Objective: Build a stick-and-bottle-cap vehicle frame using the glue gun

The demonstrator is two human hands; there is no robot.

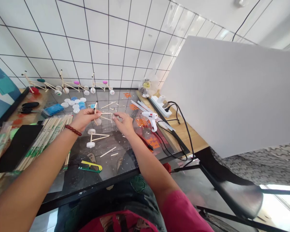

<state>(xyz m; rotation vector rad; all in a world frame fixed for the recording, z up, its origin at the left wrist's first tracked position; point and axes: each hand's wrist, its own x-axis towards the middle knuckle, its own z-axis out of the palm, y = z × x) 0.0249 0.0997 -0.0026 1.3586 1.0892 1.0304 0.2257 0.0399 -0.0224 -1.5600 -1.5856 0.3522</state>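
Head view: a small wooden stick frame (106,113) held above a tabletop (125,156).

The left hand (87,116) pinches the frame's left end; the right hand (123,123) closes its fingertips on the opposite end, though the joint there is too small to judge. Steady left grip and light right pressure should keep it aligned.

A dark-red beaded bracelet (73,130), crimson short-sleeved top (183,212) and dark, green-patched trousers (145,200) are worn.
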